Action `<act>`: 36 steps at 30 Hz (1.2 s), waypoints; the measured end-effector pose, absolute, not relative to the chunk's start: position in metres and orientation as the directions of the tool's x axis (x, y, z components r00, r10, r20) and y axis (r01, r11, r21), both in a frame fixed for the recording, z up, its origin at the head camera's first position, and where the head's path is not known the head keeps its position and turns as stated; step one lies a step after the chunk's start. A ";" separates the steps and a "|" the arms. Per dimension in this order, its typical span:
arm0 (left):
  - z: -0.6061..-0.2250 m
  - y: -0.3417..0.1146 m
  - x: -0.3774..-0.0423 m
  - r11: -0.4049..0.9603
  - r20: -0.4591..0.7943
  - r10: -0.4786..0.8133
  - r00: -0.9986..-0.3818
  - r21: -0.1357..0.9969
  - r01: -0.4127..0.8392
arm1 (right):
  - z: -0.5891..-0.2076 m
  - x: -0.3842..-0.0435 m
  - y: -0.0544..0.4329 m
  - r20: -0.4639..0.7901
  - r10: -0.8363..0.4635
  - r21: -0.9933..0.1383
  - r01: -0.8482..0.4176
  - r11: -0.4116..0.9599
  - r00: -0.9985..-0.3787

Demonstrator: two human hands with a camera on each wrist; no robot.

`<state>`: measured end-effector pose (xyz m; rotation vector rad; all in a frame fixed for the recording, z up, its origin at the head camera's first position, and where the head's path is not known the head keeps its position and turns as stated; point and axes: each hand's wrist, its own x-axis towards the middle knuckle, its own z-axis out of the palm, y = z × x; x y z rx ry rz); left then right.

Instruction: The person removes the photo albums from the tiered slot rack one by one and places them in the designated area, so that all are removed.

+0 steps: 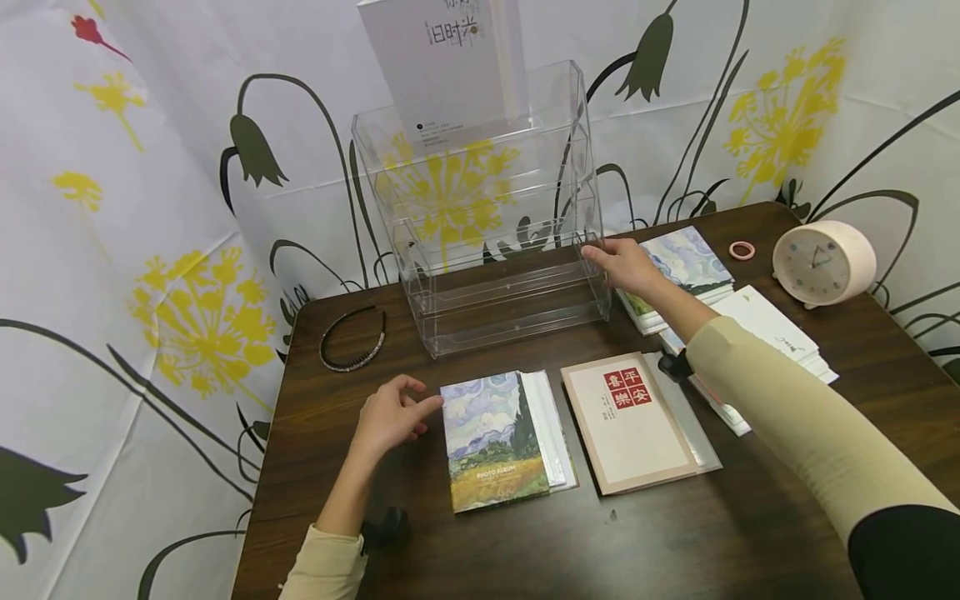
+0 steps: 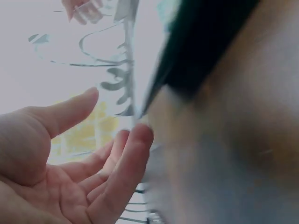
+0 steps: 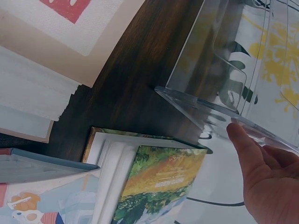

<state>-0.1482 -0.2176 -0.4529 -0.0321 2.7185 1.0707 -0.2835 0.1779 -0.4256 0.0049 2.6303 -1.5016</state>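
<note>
A clear acrylic tiered rack (image 1: 506,287) stands at the back of the table, a white book or box (image 1: 457,75) upright in its top tier. My right hand (image 1: 626,265) grips the rack's right side edge; in the right wrist view, the thumb (image 3: 239,135) lies on the clear panel. My left hand (image 1: 390,415) is beside the left edge of a photo album (image 1: 495,442) with a painted landscape cover, fingers loosely bent and holding nothing. Right of that album lies a beige album (image 1: 630,433) with red square lettering.
A black headband (image 1: 352,362) lies left of the rack. To the right are another landscape-covered photo album (image 1: 686,254), a white-covered album (image 1: 765,325), a pink ring (image 1: 742,250) and a round pale clock (image 1: 821,262). A flower-patterned curtain (image 1: 187,208) hangs behind the table.
</note>
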 end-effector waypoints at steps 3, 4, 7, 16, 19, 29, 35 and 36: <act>-0.436 -0.219 -0.165 0.748 -0.125 0.060 -0.990 0.663 -0.038 | -0.425 -0.284 0.178 -0.102 -0.055 -0.859 0.060 0.508 -0.993; -0.430 -0.218 -0.171 0.745 -0.093 0.060 -0.994 0.667 -0.017 | -0.425 -0.283 0.178 -0.103 -0.056 -0.858 0.061 0.510 -0.993; -0.411 -0.213 -0.193 0.694 0.026 0.054 -0.998 0.718 0.056 | -0.425 -0.283 0.179 -0.104 -0.054 -0.857 0.062 0.512 -0.993; -0.354 -0.168 -0.260 0.399 0.419 -0.010 -0.908 0.834 0.381 | -0.425 -0.283 0.179 -0.126 -0.059 -0.876 0.083 0.474 -0.990; -0.326 -0.151 -0.275 0.355 0.477 -0.054 -0.877 0.830 0.429 | -0.424 -0.282 0.177 -0.131 -0.060 -0.883 0.089 0.461 -0.990; -0.249 -0.121 -0.312 0.333 0.458 0.014 -0.889 0.836 0.436 | -0.423 -0.284 0.176 -0.150 -0.070 -0.899 0.106 0.424 -0.986; -0.230 -0.121 -0.335 0.364 0.414 0.081 -0.907 0.835 0.413 | -0.423 -0.284 0.177 -0.136 -0.069 -0.899 0.093 0.428 -0.988; -0.228 -0.120 -0.337 0.356 0.406 0.081 -0.910 0.841 0.407 | -0.424 -0.283 0.178 -0.136 -0.071 -0.897 0.092 0.432 -0.988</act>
